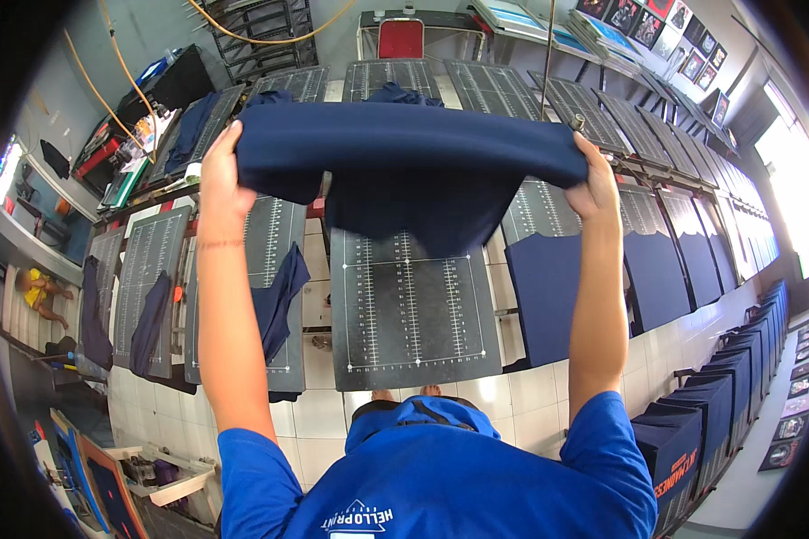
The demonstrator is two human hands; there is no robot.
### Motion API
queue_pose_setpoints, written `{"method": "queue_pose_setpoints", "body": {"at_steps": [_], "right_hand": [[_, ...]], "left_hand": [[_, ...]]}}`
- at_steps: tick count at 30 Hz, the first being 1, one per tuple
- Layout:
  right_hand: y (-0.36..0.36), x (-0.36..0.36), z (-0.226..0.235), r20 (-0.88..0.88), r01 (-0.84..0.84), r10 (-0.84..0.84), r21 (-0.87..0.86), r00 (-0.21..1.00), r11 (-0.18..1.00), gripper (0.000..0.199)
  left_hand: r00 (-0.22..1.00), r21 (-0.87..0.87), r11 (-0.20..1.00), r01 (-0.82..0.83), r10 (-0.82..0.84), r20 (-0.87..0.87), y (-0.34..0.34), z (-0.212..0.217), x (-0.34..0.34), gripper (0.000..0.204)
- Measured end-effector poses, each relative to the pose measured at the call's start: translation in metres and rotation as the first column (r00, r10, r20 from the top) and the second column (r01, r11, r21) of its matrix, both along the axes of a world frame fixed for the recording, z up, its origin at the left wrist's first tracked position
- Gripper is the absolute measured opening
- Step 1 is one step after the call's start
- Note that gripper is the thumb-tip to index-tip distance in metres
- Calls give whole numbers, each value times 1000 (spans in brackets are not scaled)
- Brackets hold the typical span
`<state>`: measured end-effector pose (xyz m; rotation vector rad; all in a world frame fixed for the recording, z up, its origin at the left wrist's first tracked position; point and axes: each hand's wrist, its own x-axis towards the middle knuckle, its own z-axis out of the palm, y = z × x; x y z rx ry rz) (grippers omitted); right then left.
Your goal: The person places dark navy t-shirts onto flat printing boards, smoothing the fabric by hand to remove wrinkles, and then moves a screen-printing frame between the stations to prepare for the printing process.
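Note:
A dark navy fabric panel [413, 148] is stretched wide between my two hands, its upper part folded or rolled over and its lower part hanging, slightly blurred. My left hand [222, 175] grips its left end. At the opposite end, my right hand [595, 180] pinches the cloth with the thumb on top. Below the hanging cloth lies a dark grey printing board [413, 314] with white ruled marks; the panel covers its far part. To the right, another navy panel [548, 287] lies flat on a neighbouring board. A crumpled navy piece [283, 301] drapes over the board to the left.
Rows of similar marked boards [153, 287] run left and right, several bearing navy cloth. Behind stand a red chair [400, 39] and stacked frames [593, 45]. A line of cloth-covered boards [692, 409] stands at lower right. A person [40, 292] in yellow is at far left.

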<state>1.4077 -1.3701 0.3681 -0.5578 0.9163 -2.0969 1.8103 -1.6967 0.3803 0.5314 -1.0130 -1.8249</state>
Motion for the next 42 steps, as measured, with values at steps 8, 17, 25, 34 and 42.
{"method": "queue_pose_setpoints", "body": {"at_steps": [8,17,25,34,42], "right_hand": [[87,70,-84,-139,107,-44,489,989,866,71],[173,117,-279,309,-259,35,725,950,639,38],[253,160,-321,163,-254,269,903,949,348,37],[237,150,-358,259,-311,173,815,950,490,49],[243,164,-348,294,-215,-61,810,954,545,18]], "left_hand": [[801,5,960,-279,230,553,162,-62,87,57],[749,270,963,14,-189,635,236,-339,193,37],[420,429,901,-67,-364,831,314,-371,242,32],[801,518,846,127,-395,449,278,-393,183,72],[855,580,810,93,-363,370,292,-409,212,16]]}}
